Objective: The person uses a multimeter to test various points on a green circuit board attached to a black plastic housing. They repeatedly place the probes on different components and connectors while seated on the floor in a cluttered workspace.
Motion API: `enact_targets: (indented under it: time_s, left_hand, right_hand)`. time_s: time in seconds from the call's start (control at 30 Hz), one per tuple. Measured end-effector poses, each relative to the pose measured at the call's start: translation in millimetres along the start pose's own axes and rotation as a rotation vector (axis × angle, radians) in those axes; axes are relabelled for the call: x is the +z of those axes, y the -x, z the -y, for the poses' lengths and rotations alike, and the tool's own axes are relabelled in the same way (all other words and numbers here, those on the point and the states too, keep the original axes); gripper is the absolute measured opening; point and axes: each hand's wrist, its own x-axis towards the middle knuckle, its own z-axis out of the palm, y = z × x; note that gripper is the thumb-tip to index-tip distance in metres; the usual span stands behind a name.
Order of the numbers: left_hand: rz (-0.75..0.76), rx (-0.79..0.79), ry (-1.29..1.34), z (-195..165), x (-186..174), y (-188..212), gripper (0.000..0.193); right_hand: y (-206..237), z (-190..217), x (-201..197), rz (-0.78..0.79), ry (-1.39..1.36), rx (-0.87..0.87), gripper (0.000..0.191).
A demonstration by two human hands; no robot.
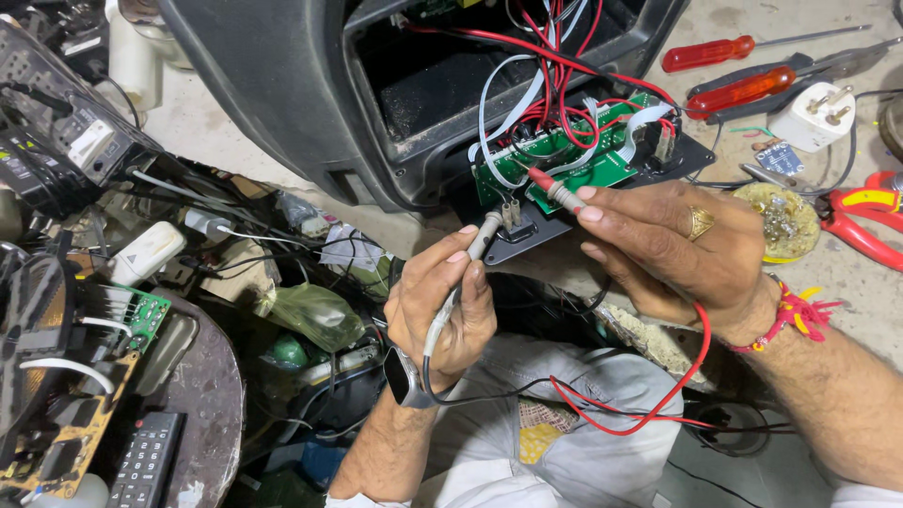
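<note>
My left hand [440, 306] grips a grey test probe [480, 240] with a black lead, its tip touching a small component at the front edge of a black panel [527, 230]. My right hand [673, 249], with a gold ring and a red thread wristband, pinches a red test probe [555, 190] whose tip rests on a green circuit board [564, 155]. The board hangs on red and white wires from the open cavity of a large black plastic housing [282, 85]. A red lead loops below my right wrist.
Two red-handled screwdrivers [724, 71], a white plug adapter [814, 115] and red-handled pliers [865, 221] lie at the right. A yellow tin of solder scraps [785, 221] sits by my right hand. Tangled cables, circuit boards and a remote control [146, 461] crowd the left.
</note>
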Motion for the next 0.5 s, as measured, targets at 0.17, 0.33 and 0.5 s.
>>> enact_targets:
  time_s: [0.17,0.33,0.5]
  left_hand:
    - [-0.011,-0.001,0.046,2.3,1.4,0.5,0.033]
    - [-0.021,0.001,0.043,2.0,0.3,-0.4,0.032]
    - [-0.023,-0.012,0.051,0.1,-0.8,-2.1,0.031]
  right_hand:
    - [-2.4,0.9,0.2,-0.004,0.012,-0.011,0.037]
    - [1.3,0.8,1.1,-0.004,-0.006,-0.003,0.036]
    - [8.7,-0.6,2.8,0.005,-0.001,0.013,0.036]
